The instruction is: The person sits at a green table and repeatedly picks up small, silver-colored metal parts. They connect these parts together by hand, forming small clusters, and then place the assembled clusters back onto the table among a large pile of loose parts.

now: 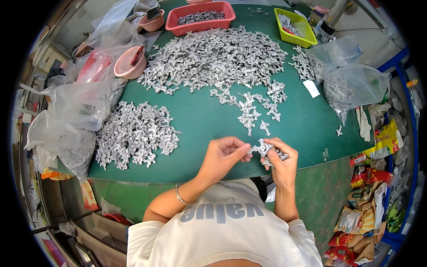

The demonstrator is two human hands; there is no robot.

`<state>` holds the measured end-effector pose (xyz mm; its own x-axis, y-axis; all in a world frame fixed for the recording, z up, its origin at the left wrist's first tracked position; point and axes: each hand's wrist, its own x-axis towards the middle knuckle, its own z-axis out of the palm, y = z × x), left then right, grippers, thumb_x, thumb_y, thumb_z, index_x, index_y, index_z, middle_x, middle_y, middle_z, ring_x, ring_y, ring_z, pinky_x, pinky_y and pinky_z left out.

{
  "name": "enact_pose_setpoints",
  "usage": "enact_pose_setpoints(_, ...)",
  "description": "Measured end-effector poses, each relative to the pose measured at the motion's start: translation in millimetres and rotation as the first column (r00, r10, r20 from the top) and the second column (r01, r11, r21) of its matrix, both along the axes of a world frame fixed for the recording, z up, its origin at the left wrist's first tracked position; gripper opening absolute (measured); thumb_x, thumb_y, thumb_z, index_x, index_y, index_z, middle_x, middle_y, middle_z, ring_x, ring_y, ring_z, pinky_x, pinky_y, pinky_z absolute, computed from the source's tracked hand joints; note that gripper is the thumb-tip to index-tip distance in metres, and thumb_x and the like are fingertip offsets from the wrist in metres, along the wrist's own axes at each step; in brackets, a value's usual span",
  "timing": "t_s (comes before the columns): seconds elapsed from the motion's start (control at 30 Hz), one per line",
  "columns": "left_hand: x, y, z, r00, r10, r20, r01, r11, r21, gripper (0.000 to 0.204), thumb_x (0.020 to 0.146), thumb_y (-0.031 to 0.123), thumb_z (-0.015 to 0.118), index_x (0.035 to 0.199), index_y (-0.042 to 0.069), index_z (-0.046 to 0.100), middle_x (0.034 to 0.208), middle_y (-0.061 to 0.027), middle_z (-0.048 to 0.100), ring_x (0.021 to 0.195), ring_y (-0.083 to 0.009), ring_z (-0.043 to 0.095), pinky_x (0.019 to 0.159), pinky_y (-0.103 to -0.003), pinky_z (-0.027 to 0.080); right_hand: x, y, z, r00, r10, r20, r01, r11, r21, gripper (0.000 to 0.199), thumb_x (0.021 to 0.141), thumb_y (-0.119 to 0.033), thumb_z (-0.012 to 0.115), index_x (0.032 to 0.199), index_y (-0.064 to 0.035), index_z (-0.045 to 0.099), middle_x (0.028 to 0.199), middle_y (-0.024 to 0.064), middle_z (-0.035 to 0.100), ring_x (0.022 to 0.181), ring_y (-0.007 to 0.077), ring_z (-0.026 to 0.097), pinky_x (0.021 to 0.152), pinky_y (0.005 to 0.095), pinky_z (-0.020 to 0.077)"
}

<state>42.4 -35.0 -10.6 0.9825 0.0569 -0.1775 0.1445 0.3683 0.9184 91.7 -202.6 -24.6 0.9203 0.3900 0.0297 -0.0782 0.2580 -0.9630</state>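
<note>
My right hand (283, 161) is closed around several small silver-grey metal castings (263, 147) near the front edge of the table. One casting stands up between its thumb and fingers. My left hand (224, 156) meets it from the side, thumb and forefinger pinched on a projecting end of the metal. The other fingers of that hand are curled. Just beyond my hands, a few similar castings (247, 111) lie scattered on the green tabletop (200, 120). A big heap of castings (218, 55) spreads over the far middle, and a smaller pile (135, 133) sits at left.
A red basin (171, 22) with metal parts and a yellow-green basket (311, 42) stand at the far side. A pink bowl (122, 66) is at left. Clear plastic bags (66, 115) crowd the left edge; another bag of parts (340, 89) and a glove (364, 124) lie at right.
</note>
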Motion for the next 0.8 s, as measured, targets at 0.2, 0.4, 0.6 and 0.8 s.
enact_pose_setpoints(0.2,-11.0,-0.7,25.2,0.998,-0.019,0.058,0.021,0.999,-0.042,0.010,0.084,0.004,0.055,0.081,-0.005,0.058,0.077,-0.0104,0.061,0.067,-0.0130,0.058,0.063,-0.025,0.049,-10.5,2.2,15.0,0.996,0.035,-0.076,-0.020,0.984,0.179,0.024,0.081,-0.011,0.061,0.098,0.0057,0.059,0.087,0.0107,0.057,0.061,0.0126,0.056,0.042,0.0188,0.0392)
enact_pose_setpoints(0.4,-16.2,1.2,23.8,0.993,-0.046,0.111,0.058,0.992,-0.111,0.011,0.083,0.005,0.058,0.088,-0.005,0.059,0.081,-0.0081,0.061,0.073,-0.0105,0.058,0.067,-0.023,0.049,-16.1,8.5,15.8,0.990,0.046,-0.131,-0.009,0.961,0.276,0.024,0.083,-0.015,0.059,0.095,0.0060,0.059,0.088,0.0113,0.056,0.062,0.0136,0.056,0.041,0.0194,0.0383)
enact_pose_setpoints(0.6,-17.2,-4.9,31.6,0.970,0.043,0.238,-0.075,0.989,0.130,0.009,0.081,-0.001,0.057,0.088,-0.006,0.058,0.084,-0.0121,0.061,0.075,-0.0145,0.059,0.067,-0.025,0.050,-17.3,11.1,15.9,0.992,0.016,-0.126,0.020,0.959,0.282,0.021,0.084,-0.016,0.058,0.089,0.0046,0.058,0.088,0.0114,0.056,0.062,0.0139,0.056,0.042,0.0197,0.0383)
enact_pose_setpoints(0.8,-16.8,-2.2,32.6,0.983,0.079,0.163,-0.107,0.980,0.168,0.015,0.079,0.002,0.062,0.091,-0.006,0.056,0.076,-0.0110,0.062,0.068,-0.0141,0.060,0.063,-0.025,0.050,-15.8,11.6,16.1,0.998,-0.059,-0.039,0.064,0.987,0.145,0.020,0.084,-0.015,0.058,0.078,0.0041,0.058,0.083,0.0099,0.058,0.060,0.0120,0.055,0.045,0.0202,0.0383)
